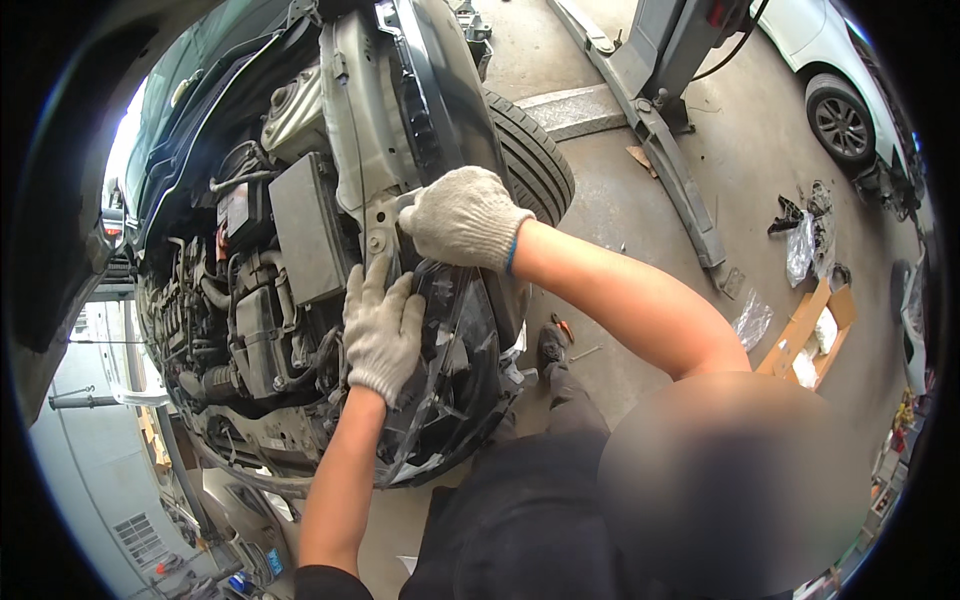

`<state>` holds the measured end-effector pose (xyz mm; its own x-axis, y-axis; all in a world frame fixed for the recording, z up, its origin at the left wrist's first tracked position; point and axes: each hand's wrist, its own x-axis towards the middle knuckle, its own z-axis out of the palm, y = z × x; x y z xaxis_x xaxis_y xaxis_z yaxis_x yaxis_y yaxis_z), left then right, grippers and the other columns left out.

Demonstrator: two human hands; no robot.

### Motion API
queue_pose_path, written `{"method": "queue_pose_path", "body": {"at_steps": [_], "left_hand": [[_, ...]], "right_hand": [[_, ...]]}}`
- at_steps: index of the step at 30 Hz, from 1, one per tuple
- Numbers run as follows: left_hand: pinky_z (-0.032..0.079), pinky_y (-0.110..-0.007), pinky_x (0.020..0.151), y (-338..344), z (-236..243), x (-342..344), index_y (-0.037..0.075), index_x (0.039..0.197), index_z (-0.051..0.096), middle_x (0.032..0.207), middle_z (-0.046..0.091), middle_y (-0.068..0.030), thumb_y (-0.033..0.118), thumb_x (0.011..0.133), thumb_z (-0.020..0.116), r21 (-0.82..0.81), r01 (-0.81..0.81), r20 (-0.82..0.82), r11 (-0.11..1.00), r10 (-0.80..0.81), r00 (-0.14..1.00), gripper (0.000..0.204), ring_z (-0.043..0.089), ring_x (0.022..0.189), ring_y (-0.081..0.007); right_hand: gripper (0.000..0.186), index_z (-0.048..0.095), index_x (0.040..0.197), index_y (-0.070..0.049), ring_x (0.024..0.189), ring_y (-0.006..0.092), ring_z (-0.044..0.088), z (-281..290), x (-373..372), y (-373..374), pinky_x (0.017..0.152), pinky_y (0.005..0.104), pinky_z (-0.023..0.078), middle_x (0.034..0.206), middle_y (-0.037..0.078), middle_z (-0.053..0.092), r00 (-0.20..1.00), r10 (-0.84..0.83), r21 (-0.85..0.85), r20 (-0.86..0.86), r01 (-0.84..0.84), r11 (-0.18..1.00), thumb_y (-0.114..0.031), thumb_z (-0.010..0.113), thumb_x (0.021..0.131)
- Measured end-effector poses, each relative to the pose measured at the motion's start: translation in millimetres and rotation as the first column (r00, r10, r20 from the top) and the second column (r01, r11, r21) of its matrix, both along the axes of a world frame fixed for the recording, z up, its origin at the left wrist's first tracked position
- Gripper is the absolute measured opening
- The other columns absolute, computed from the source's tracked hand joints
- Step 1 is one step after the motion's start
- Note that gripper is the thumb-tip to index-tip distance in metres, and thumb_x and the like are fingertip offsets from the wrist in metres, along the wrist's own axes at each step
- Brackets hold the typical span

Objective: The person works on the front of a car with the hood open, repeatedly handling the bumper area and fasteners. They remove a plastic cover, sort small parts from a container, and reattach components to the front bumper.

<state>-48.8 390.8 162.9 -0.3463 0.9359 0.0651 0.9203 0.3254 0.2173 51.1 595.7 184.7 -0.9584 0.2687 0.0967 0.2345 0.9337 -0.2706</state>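
My left hand [383, 335], in a knitted whitish glove, lies with its fingers spread at the front corner of a car's open engine bay. Under and beside it is a dark headlight [452, 345] with a shiny, uneven clear surface. Just beyond its fingertips, a bolt [376, 243] sits on the pale metal inner fender rail [360, 130]. My right hand [462, 218], gloved alike with a blue cuff edge, is closed in a fist over the inner edge of the dark fender [445, 70]. Whatever its fingers hold, if anything, is hidden.
A black box cover [303, 227] and engine parts fill the bay. A front tyre [530, 155] juts out beside the fender. A lift arm [665, 180] lies on the floor. Orange-handled pliers [563, 327] lie by my foot; an open cardboard box [800, 335] is farther right.
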Motion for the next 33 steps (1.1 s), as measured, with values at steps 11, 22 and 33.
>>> {"method": "queue_pose_path", "body": {"at_steps": [11, 22, 33], "left_hand": [[0.034, -0.053, 0.116, 4.3, -7.7, -1.7, 0.006, 0.117, 0.075, 0.151, 0.053, -0.0119, 0.03, 0.096, 0.063, 0.071, 0.026, -0.02, 0.997, -0.025, 0.999, 0.034, 0.041, 0.141, -0.0451], [0.034, -0.048, 0.119, 4.6, -8.2, -3.8, 0.002, 0.117, 0.074, 0.149, 0.055, -0.0132, 0.027, 0.098, 0.061, 0.06, 0.056, -0.046, 0.997, -0.054, 0.997, 0.034, 0.041, 0.143, -0.0412], [0.035, -0.048, 0.119, 4.5, -18.9, -3.4, -0.001, 0.115, 0.073, 0.15, 0.055, -0.0133, 0.023, 0.099, 0.059, 0.109, 0.08, -0.067, 0.991, -0.073, 0.995, 0.032, 0.041, 0.144, -0.0419]], "right_hand": [[0.025, 0.07, 0.098, -0.003, 0.06, 0.0095, 0.054, -144.0, 147.3, -74.2, 0.055, 0.0274, 0.045, 0.073, 0.004, 0.064, 0.319, -0.923, -0.794, -0.214, 0.495, 0.355, -0.025, 0.058, 0.097], [0.046, 0.068, 0.113, 0.0, 0.107, 0.045, 0.066, -225.6, 142.2, -205.4, 0.094, 0.0534, 0.05, 0.108, 0.029, 0.07, 0.747, -0.464, -0.678, 0.476, 0.648, 0.347, -0.037, 0.057, 0.087], [0.062, 0.052, 0.125, 0.001, 0.12, 0.0451, 0.061, -228.7, 138.2, -227.5, 0.103, 0.0513, 0.047, 0.126, 0.03, 0.062, 0.612, -0.575, -0.683, 0.543, 0.72, 0.123, -0.043, 0.066, 0.083]]}}
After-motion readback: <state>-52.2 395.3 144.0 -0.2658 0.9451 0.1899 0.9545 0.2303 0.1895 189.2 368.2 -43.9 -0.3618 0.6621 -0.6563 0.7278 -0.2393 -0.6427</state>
